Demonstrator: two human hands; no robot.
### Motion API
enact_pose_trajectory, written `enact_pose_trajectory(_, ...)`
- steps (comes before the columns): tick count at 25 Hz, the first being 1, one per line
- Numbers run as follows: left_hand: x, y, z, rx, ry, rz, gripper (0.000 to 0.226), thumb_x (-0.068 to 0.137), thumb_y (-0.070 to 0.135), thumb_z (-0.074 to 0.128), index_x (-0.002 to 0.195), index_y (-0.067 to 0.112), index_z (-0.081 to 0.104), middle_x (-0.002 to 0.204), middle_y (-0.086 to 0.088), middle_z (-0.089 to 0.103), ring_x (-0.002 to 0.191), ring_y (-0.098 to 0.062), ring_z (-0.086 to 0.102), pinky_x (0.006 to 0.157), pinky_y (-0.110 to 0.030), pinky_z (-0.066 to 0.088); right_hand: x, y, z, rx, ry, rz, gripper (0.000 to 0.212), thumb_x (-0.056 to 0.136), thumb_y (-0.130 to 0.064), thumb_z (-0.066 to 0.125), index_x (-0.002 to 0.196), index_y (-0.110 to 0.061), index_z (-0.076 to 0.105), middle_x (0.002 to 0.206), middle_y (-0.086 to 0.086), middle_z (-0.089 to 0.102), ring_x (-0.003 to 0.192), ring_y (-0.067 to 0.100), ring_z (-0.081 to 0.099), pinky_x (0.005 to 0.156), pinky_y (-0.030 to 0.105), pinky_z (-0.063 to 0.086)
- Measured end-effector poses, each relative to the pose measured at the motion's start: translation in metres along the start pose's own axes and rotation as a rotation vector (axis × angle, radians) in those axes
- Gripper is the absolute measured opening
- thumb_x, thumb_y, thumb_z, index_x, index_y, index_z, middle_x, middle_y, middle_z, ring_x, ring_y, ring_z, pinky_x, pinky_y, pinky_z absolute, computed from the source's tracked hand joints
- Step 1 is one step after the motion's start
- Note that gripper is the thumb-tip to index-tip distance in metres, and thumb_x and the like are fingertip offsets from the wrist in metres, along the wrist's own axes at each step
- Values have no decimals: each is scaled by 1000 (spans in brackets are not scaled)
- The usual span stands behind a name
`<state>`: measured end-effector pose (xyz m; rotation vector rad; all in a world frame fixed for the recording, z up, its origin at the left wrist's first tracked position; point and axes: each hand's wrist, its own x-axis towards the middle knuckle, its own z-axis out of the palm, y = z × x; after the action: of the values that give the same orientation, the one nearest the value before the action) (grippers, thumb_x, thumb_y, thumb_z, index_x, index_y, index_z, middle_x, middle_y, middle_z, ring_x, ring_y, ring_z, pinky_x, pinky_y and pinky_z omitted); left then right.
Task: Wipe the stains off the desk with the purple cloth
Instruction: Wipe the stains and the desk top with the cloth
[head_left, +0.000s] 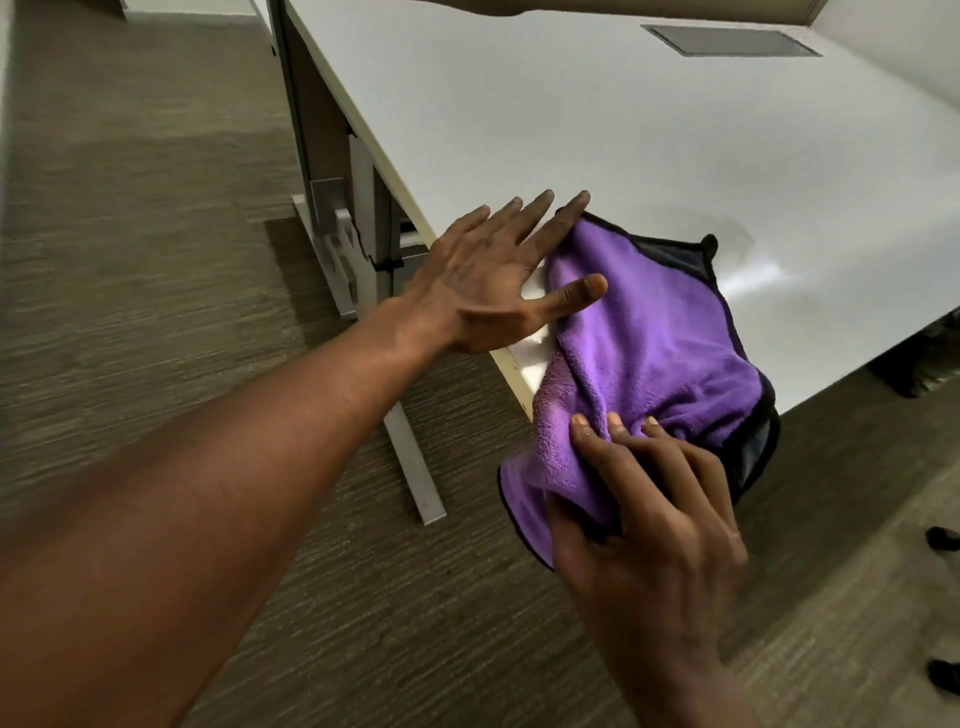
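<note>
The left hand (488, 280) is flat and spread, palm down, with the fingers (535, 215) stretched forward and the thumb splayed out to the right. Its bare forearm runs in a long straight line from the lower left corner. The right hand (649, 499) comes in from the bottom edge, its back to the camera, wrist slightly bent; three fingertips press forward while the thumb pinches from beneath, closing the hand in a grasp.

Brown striped carpet (130, 260), a grey cable hatch (731, 40), dark chair casters (943, 538) at right.
</note>
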<state>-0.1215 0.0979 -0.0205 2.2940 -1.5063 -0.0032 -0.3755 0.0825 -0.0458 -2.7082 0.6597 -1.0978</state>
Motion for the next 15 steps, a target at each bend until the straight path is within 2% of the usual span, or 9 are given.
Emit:
enact_pose_trajectory(2, 1, -1, -1, -26, -10, 5, 100, 75, 94, 1, 159, 42, -10, 172, 0, 2, 158, -20, 9, 128, -45, 9, 15, -13, 1, -97, -27, 42, 29, 70, -30, 87, 97, -22, 80, 93, 0, 73, 88, 30, 61, 74, 38, 50)
enact_pose_trajectory(4, 1, -2, -3, -47, -8, -7, 101, 73, 95, -2, 159, 42, -11, 172, -1, 2, 158, -19, 8, 128, -44, 9, 36, -25, 2, -199, -57, 86, 24, 71, -40, 86, 78, -22, 71, 77, 0, 66, 75, 30, 57, 59, 32, 37)
enact_pose_trajectory(6, 2, -1, -4, -58, -8, -23, 100, 74, 94, 0, 159, 43, -10, 172, -1, 2, 158, -19, 8, 128, -44, 9, 55, -34, 6, -260, -68, 108, 35, 73, -48, 82, 71, -19, 63, 71, 1, 62, 69, 32, 57, 57, 29, 25)
enact_pose_trajectory(8, 2, 1, -4, -57, -17, -35, 97, 76, 92, 3, 159, 43, -10, 172, -1, 2, 158, -18, 8, 128, -43, 9, 63, -39, 9, -270, -74, 99, 39, 74, -52, 81, 70, -18, 62, 70, 1, 62, 68, 32, 58, 58, 28, 22)
enact_pose_trajectory(12, 2, 2, -5, -45, -40, -49, 97, 77, 90, 3, 159, 42, -11, 172, -2, 2, 158, -18, 7, 128, -43, 8, 41, -28, -4, -171, -79, 90, 34, 82, -53, 78, 77, -21, 67, 77, -1, 64, 74, 28, 60, 57, 28, 29)
enact_pose_trajectory(14, 3, 3, -4, -27, -51, -43, 97, 77, 90, 3, 159, 41, -13, 172, -3, 2, 158, -19, 7, 128, -44, 8, 23, -22, -16, -141, -113, 67, 27, 76, -45, 86, 88, -24, 72, 86, -3, 67, 83, 26, 64, 59, 28, 38)
enact_pose_trajectory(15, 3, 2, -3, -20, -48, -39, 96, 77, 89, 3, 159, 41, -13, 172, -3, 2, 158, -19, 7, 128, -45, 8, 17, -21, -19, -153, -121, 56, 32, 71, -42, 89, 92, -24, 73, 89, -2, 68, 86, 27, 64, 60, 29, 43)
